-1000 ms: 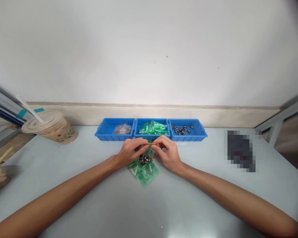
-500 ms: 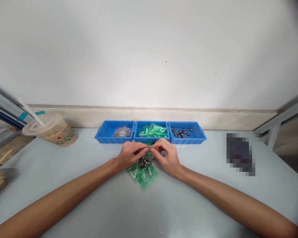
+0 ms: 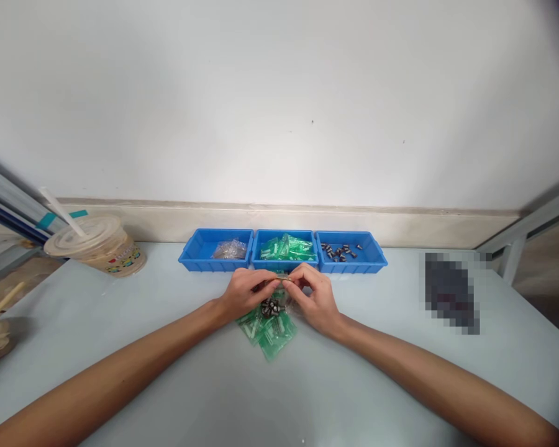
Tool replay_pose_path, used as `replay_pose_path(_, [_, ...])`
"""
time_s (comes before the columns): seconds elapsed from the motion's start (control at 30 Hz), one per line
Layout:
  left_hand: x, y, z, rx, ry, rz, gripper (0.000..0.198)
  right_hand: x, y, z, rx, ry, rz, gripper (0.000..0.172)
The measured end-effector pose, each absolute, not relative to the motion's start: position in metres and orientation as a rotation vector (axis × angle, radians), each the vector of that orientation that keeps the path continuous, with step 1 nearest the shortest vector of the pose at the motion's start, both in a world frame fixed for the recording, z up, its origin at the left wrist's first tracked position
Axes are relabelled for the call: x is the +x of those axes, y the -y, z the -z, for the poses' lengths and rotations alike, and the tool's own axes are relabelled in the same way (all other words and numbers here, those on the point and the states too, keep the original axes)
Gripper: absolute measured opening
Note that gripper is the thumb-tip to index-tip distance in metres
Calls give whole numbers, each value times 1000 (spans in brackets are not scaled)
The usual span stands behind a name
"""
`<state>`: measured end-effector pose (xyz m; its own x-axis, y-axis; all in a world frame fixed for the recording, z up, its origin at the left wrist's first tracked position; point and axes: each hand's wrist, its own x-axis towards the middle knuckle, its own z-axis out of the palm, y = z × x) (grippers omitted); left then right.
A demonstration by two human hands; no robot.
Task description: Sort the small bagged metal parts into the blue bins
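My left hand (image 3: 248, 292) and my right hand (image 3: 314, 297) meet in front of the middle blue bin. Between their pinched fingertips they both grip a small thin, brownish strip-like piece (image 3: 282, 279), too small to name. Just below the fingers lies a cluster of small dark metal parts with shiny ends (image 3: 271, 307). Those parts rest on several green printed plastic bags (image 3: 277, 338) on the table. Clear plastic beside my right fingers is partly hidden by the hand.
Three blue bins stand in a row: the left bin (image 3: 196, 249) holds clear bags, the middle bin (image 3: 284, 264) green bags, the right bin (image 3: 370, 254) small metal parts. A drink cup (image 3: 95, 245) with a straw stands left. A pixelated dark patch (image 3: 448, 288) is at right.
Both hands keep pinching the small piece at nearly the same place, with only slight finger movement. The whole view has shifted down a little.
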<state>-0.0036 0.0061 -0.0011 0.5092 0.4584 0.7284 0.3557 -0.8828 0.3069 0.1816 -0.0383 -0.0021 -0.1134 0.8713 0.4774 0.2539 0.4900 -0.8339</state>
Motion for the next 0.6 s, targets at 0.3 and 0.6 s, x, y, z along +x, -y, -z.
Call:
replay_pose_path(0.3, [-5, -6, 1, 2602, -714, -1242, 25, 182, 38, 3, -960, 1629, -694, 18])
replay_pose_path(0.6, [-3, -5, -1, 2535, -668, -1261, 12, 182, 37, 2, -888, 1627, -609, 6])
